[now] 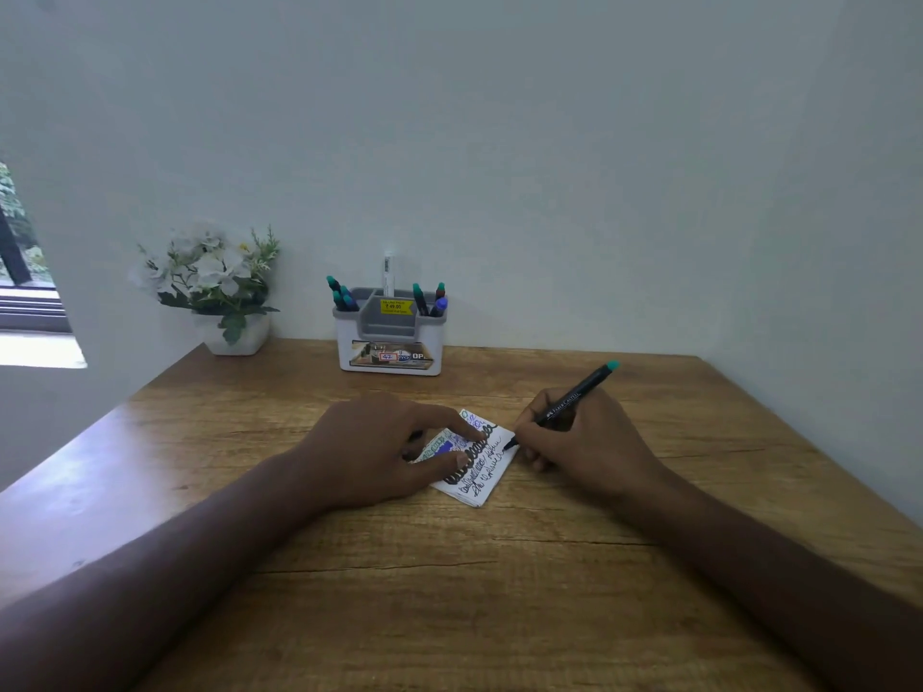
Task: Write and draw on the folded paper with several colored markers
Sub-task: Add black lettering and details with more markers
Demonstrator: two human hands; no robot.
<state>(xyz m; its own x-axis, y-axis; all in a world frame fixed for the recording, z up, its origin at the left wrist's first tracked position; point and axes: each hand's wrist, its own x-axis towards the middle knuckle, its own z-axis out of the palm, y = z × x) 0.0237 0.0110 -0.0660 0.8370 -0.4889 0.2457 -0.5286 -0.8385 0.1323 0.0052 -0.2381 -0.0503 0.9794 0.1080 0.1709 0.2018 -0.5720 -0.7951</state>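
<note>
A small folded white paper (480,479) lies at the middle of the wooden table (449,581), covered with green, blue and black scribbles. My left hand (379,449) presses down on its left part with straight fingers spread over it. My right hand (584,439) grips a black marker (569,402) with a teal end cap, its tip touching the paper's right edge. The paper's left portion is hidden under my left hand.
A white and grey pen holder (390,337) with several markers stands at the back centre by the wall. A white pot of white flowers (220,287) sits at the back left corner. The table's left edge runs diagonally beside a window.
</note>
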